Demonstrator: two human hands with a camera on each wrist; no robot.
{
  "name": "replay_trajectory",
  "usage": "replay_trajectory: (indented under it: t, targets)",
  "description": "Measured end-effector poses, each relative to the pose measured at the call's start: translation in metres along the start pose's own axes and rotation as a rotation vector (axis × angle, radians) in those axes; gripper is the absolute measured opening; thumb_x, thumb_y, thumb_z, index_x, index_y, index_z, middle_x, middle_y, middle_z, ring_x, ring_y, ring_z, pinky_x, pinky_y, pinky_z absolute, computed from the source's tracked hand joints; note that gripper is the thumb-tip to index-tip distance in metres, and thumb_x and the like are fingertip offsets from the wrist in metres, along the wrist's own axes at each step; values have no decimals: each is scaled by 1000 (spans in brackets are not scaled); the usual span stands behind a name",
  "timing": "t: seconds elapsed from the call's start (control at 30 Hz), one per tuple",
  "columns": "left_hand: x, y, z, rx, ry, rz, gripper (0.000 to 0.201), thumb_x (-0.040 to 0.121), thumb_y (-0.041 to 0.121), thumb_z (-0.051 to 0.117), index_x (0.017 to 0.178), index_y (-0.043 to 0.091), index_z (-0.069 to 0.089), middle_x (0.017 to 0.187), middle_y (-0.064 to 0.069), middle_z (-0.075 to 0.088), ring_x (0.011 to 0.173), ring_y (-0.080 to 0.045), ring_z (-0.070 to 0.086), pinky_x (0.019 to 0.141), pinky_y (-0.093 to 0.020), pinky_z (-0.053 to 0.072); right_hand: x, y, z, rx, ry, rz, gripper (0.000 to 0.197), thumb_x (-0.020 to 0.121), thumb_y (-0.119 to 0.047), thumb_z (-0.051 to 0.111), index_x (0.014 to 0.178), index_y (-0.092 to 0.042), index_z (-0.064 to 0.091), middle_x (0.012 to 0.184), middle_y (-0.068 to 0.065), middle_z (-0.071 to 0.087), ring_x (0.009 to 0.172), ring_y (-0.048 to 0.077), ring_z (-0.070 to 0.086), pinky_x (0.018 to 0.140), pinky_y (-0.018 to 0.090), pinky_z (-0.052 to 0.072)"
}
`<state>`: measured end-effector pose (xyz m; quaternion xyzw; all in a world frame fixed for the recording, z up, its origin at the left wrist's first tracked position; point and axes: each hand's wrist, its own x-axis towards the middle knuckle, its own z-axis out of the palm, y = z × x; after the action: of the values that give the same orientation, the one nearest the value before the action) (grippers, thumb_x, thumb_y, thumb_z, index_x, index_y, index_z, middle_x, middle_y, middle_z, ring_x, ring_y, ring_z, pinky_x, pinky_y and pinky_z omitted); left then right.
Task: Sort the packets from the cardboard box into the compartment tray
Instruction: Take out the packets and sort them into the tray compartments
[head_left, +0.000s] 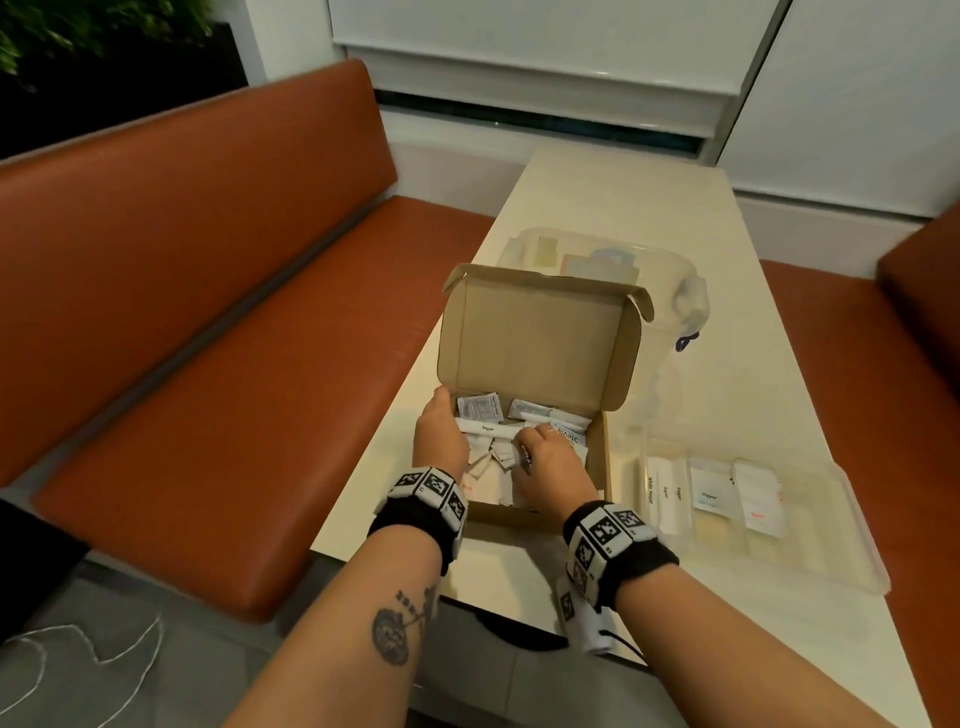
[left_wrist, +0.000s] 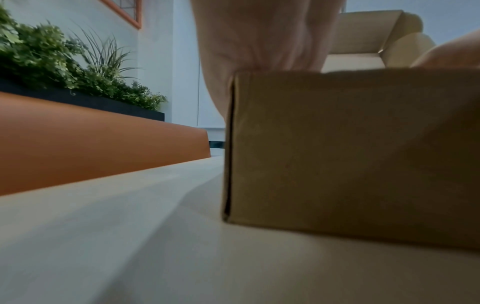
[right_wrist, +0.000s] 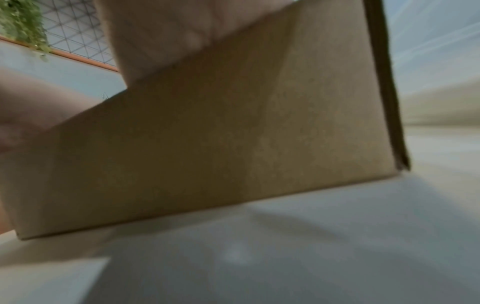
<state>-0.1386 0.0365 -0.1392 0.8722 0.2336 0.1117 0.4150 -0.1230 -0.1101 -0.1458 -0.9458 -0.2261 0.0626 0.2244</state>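
Down inside the open cardboard box, lid flap standing up at the far side, both hands among the loose packets. Left hand at the left wall of the box, thumb side toward the far corner, holding one end of a long white sugar stick; exact curl of those fingers hidden under the hand. Right hand just right of it, fingers bent downward and pinching at the other end of the same stick, a ring on one finger. Beyond the fingertips, a white packet with small print and a Stevia packet toward the right wall. Beneath the palms, a heap of small white and beige sachets. To the right of the right hand, apart from the box, a clear compartment tray on the pale bench, with sugar sticks, a pepper sachet and another white sachet lying in separate sections. Past the box lid, a clear plastic tub. From both wrist views, only the box's outer wall and blurred skin above it; fingers not visible there.
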Motion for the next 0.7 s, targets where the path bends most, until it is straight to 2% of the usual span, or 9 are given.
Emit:
replay_trajectory:
  t: [0.2,0.3,0.37,0.53,0.6,0.7]
  targets:
    - [0,0,-1,-14,-11,-3,57,83,-18,39,132,11,47,122,-14,61,110,-28,58,92,-33,48,4,4,4,-147,18,-64,41,91,-25,51,130,-15,50,133,5,51,117,25,41,100,34,35]
    - [0,0,0,-28,-11,7,55,83,-17,40,130,10,48,120,-15,61,109,-29,58,92,-34,47,8,4,5,-216,-27,-79,55,89,-40,51,140,-21,40,143,1,44,120,26,38,101,39,36]
    - [0,0,0,-27,-8,9,55,83,-17,39,130,11,48,119,-14,62,108,-29,58,90,-33,47,10,4,5,-275,-106,-73,65,86,-46,51,145,-27,31,149,1,35,125,28,33,103,42,35]
    - [0,-1,1,-22,-10,-4,57,83,-18,37,131,13,47,117,-13,62,105,-27,59,85,-30,47,21,4,1,-301,-365,14,92,76,-39,64,150,-35,10,158,2,13,139,34,15,110,52,28]
    - [0,-1,1,-30,-6,0,56,83,-18,36,129,12,48,116,-13,62,104,-27,59,84,-29,47,25,4,-2,-303,-367,-6,88,79,-31,63,150,-30,12,157,3,16,136,35,22,110,48,30]
    - [0,-1,1,-28,-4,12,53,84,-17,38,127,11,49,116,-13,62,105,-28,59,86,-31,47,30,5,-7,-322,-286,-87,71,84,-20,57,147,-21,26,150,6,31,125,33,39,103,41,37]
